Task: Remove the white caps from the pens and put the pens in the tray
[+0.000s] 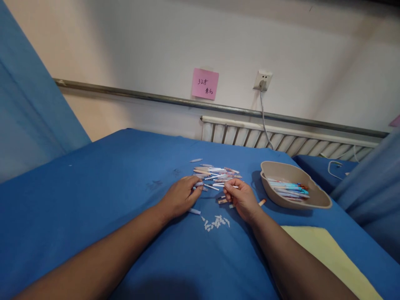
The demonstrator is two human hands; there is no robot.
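My left hand (180, 196) is closed around a pale lavender pen barrel (198, 184), whose end pokes out past the fingers. In a pinch, my right hand (243, 199) holds a thin white pen refill (220, 185); its far end lies close to the barrel, though I cannot tell whether they touch. Behind both hands is a loose pile of pen barrels and white refills (215, 170). Another lavender barrel (194, 211) lies under my left hand. Several small white pen tips (215, 223) are scattered on the blue cloth between my forearms. More pen parts (223, 201) are partly hidden by my right hand.
A beige plastic basin (318, 200) with several pens (290, 189) stands at the right. A yellow sheet (325, 250) lies nearer, beside my right forearm. Behind the blue-covered table (93, 175) are a radiator (243, 133), a rail and a wall socket (263, 80) with a plugged-in cord.
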